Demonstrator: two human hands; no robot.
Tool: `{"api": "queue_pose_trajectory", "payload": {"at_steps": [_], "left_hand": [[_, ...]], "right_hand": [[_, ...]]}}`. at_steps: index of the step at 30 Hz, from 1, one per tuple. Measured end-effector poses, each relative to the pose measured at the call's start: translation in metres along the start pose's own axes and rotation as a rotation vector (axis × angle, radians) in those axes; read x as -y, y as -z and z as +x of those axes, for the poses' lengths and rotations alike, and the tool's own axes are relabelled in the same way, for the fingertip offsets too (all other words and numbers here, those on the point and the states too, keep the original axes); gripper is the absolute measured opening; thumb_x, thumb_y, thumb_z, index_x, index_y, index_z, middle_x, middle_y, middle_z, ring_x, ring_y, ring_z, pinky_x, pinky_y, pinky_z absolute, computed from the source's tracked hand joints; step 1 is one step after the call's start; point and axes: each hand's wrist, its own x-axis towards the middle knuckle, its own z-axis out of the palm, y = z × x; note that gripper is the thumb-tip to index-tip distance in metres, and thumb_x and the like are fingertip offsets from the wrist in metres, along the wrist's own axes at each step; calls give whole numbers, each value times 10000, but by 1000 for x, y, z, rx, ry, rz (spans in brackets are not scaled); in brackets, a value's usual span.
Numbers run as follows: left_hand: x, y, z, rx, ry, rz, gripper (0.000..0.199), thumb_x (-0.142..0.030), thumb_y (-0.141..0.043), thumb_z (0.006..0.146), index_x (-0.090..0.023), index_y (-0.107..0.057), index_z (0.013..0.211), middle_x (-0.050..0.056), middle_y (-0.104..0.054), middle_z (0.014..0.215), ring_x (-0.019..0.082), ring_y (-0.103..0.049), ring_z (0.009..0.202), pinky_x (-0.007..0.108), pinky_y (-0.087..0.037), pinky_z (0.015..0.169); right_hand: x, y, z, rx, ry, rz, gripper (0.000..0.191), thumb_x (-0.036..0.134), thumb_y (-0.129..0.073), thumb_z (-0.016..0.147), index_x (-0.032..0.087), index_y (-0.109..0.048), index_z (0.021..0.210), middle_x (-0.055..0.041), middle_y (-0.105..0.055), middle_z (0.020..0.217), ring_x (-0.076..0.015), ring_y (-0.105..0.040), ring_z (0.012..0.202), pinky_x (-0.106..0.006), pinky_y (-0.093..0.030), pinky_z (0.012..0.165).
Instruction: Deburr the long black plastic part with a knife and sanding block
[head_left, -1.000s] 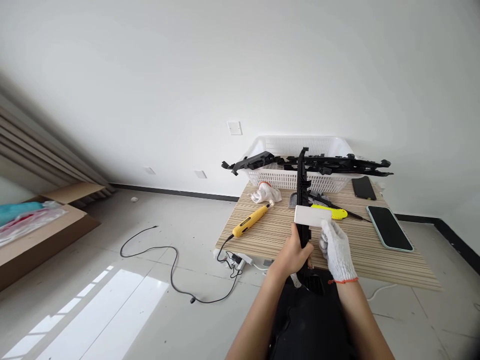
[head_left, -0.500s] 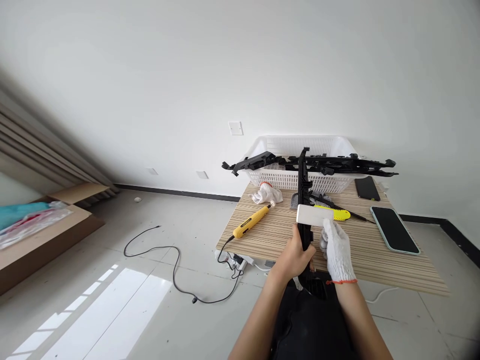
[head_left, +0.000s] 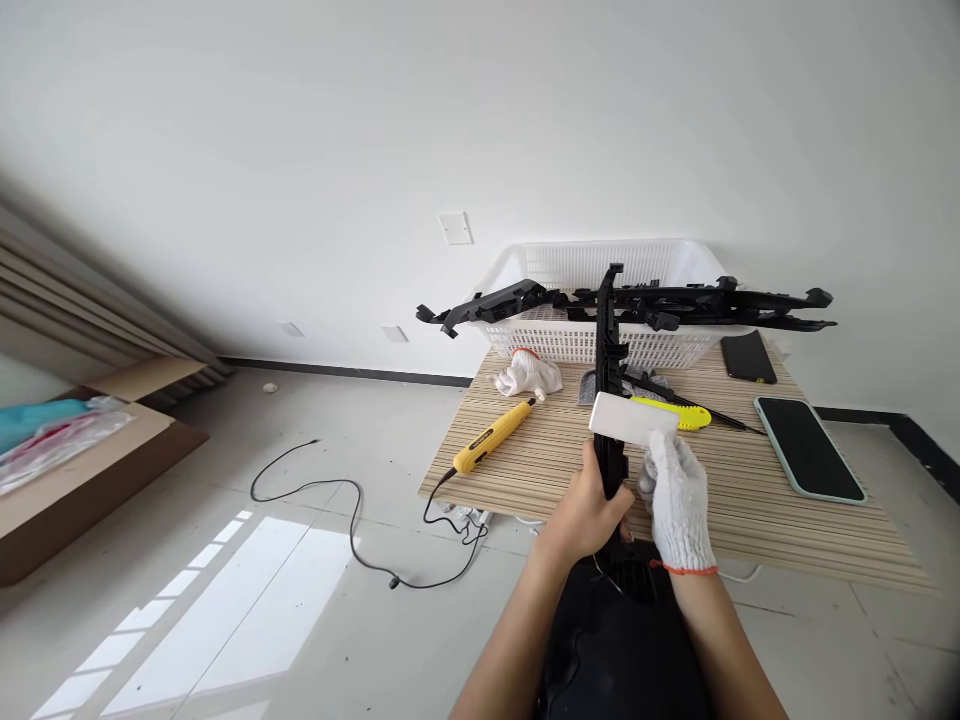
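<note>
My bare left hand (head_left: 585, 518) is wrapped round the lower part of a long black plastic part (head_left: 606, 335), which points away from me over the table. On my right hand (head_left: 681, 505) is a white knit glove with an orange cuff. Its fingers pinch one end of a flat white rectangular block (head_left: 630, 417). The block lies crosswise over the black part just beyond my left hand; whether its underside touches cannot be made out. Partly behind the block is a bright yellow handle (head_left: 694, 416) on the table.
A white plastic basket (head_left: 555, 345) carries several long black parts (head_left: 690, 300) that overhang its sides. On the striped table (head_left: 525, 480) are a corded yellow tool (head_left: 491, 437), a white glove (head_left: 527, 374) and two phones (head_left: 810, 448) (head_left: 748, 357). A black cable (head_left: 356, 530) crosses the floor.
The view has tilted and shifted slightly. The white block is angled a little more, its right end lower. Both hands keep their holds.
</note>
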Motion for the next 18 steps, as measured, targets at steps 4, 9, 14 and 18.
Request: {"api": "queue_pose_trajectory", "payload": {"at_steps": [4,9,14,18], "left_hand": [[2,-2,2,-22,-38,25,439,-173,-507,847,-213,-340,1250,-55,-595,614,155,-605,440,233,-494,435],[4,-4,4,-36,-82,34,492,-175,-511,845,-215,-312,1293,-54,-597,603,170,-612,438,254,-513,431],[9,-5,6,-17,-97,11,514,-167,-505,840,-212,-272,1296,-65,-585,579,176,-598,411,271,-516,409],[10,-6,6,-14,-120,-12,499,-163,-526,822,-219,-297,1261,-78,-562,591,159,-581,401,271,-516,401]], "right_hand": [[-9,1,5,91,32,22,413,529,-700,773,222,-449,655,86,-368,477,-80,-332,419,-220,-272,388],[-15,2,7,189,51,-24,341,516,-706,768,218,-545,733,65,-445,530,-104,-377,463,-249,-314,428],[-9,0,5,154,97,-1,358,521,-722,743,210,-549,711,66,-447,534,-102,-387,475,-248,-322,442],[-7,0,5,67,82,124,421,545,-731,705,229,-458,657,101,-349,475,-74,-265,399,-237,-206,381]]}}
